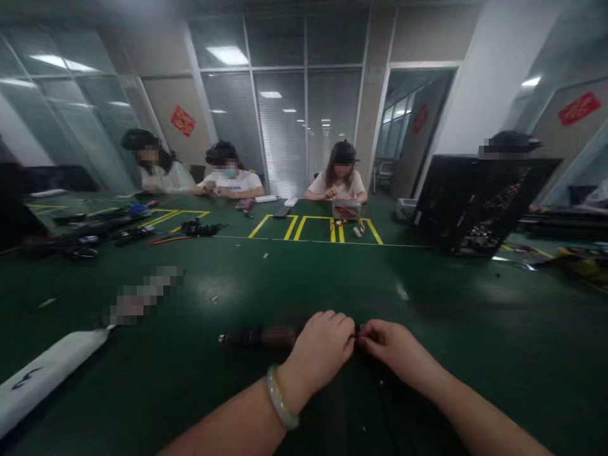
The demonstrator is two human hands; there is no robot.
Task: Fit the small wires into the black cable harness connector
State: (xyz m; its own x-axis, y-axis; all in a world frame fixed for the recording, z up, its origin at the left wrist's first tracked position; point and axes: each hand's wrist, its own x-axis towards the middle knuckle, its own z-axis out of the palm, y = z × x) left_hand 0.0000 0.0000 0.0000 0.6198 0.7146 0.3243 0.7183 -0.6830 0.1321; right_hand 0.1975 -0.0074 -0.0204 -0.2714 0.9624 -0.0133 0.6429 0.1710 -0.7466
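A dark cylindrical tool, with a metal tip at its left end, lies on the green table. My left hand, with a pale bangle on its wrist, is wrapped over the tool's right part. Close beside it on the right, my right hand pinches something small and dark at the tool's right end; the fingertips nearly touch my left hand. A dark cable seems to run down from there towards the table's near edge. What exactly the right fingertips hold is too small to make out.
A white packet lies at the left. Black cables lie further back on the left. An open black computer case stands at the back right. Several people sit across the table, one behind a metal box with wires.
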